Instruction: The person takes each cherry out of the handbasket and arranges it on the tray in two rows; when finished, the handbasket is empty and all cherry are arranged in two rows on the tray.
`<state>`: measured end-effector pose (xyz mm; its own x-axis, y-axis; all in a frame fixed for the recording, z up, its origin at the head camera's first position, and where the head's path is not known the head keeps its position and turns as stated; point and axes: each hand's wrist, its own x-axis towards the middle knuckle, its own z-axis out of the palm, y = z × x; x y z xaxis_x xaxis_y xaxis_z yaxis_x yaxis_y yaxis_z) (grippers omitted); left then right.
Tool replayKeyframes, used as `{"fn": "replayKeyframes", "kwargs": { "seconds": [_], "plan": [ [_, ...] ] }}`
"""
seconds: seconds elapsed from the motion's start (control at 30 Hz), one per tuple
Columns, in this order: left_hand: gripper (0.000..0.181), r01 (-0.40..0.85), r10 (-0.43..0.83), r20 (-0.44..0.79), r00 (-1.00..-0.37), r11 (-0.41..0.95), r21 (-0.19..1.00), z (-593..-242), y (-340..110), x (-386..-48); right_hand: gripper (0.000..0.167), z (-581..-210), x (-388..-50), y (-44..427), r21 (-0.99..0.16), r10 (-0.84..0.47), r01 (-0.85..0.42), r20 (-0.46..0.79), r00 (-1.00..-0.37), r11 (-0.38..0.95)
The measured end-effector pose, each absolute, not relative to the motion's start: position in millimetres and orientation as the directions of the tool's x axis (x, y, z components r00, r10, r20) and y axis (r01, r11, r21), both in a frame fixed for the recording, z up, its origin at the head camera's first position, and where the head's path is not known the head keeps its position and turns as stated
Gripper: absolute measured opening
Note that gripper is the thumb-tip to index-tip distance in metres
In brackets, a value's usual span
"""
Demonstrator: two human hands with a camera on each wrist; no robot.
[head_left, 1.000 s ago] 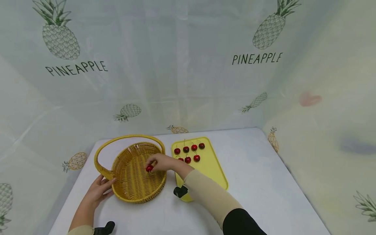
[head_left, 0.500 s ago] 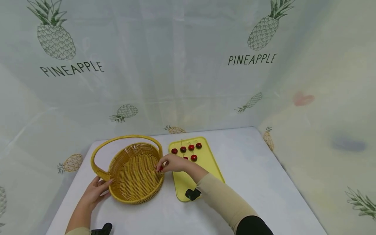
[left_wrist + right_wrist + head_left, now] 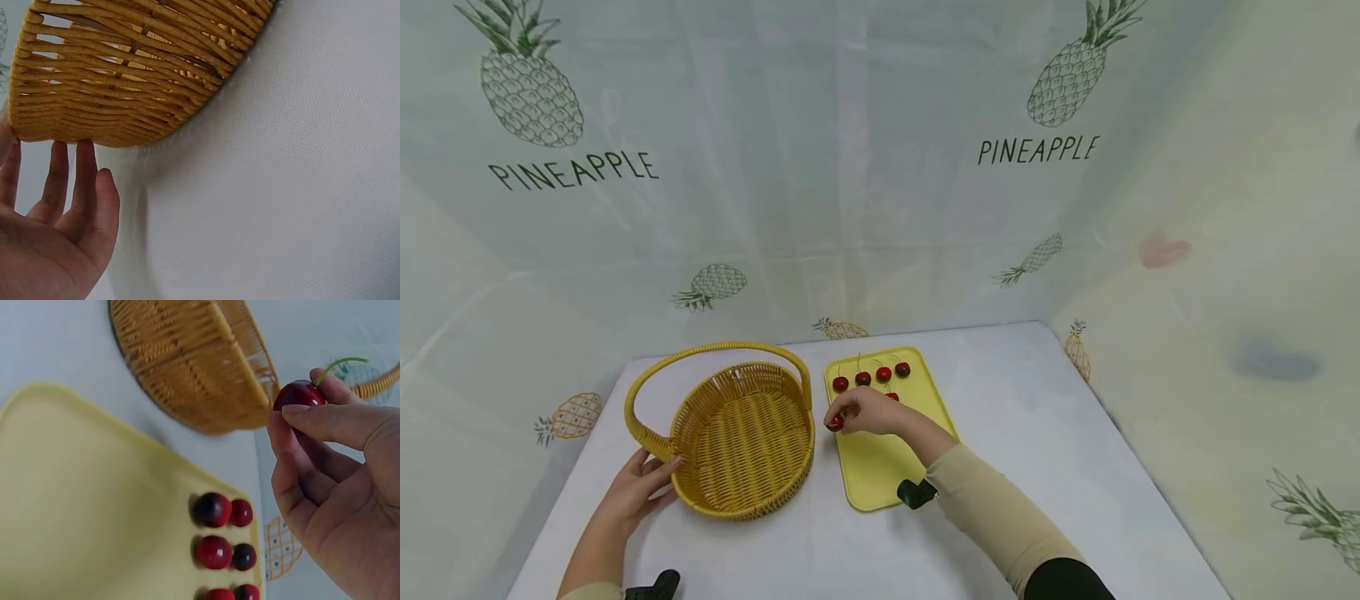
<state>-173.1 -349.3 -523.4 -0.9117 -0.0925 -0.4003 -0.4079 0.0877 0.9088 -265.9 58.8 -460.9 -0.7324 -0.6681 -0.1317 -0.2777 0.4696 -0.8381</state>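
A round yellow wicker basket (image 3: 741, 442) with a tall arched handle stands on the left of the table. My left hand (image 3: 636, 492) holds its near left side, thumb on the rim by the handle's foot. In the left wrist view the fingertips (image 3: 84, 162) touch the lower edge of the weave. Between thumb and fingers, my right hand (image 3: 872, 411) pinches a dark red cherry (image 3: 300, 394) with a green stem. This hand is above the left edge of a yellow tray (image 3: 880, 475), right of the basket. Several cherries (image 3: 214, 552) lie on the tray; the hand partly hides them.
A white cloth covers the table (image 3: 1015, 467). Behind it hangs a pale curtain (image 3: 820, 208) printed with pineapples. The basket's handle (image 3: 722, 346) arches up over its far side. A narrow strip of cloth separates basket and tray.
My right hand has moved right, from over the basket to the tray's left edge, still pinching the cherry. My left hand stays on the basket. The head view has shifted slightly.
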Motion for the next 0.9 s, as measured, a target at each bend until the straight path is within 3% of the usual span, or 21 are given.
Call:
{"fn": "replayKeyframes", "kwargs": {
  "seconds": [0.33, 0.9],
  "plan": [
    [0.087, -0.410, -0.079, -0.404, -0.911, 0.096, 0.907, -522, -347, -174, 0.025, -466, -272, 90, -0.819, -0.631, -0.299, -0.096, -0.770, 0.489],
    [0.091, -0.404, -0.075, -0.398, -0.914, 0.102, 0.909, -526, -350, -175, 0.033, -483, -273, 133, -0.875, -0.548, -0.165, -0.129, -0.827, 0.454]
  ]
}}
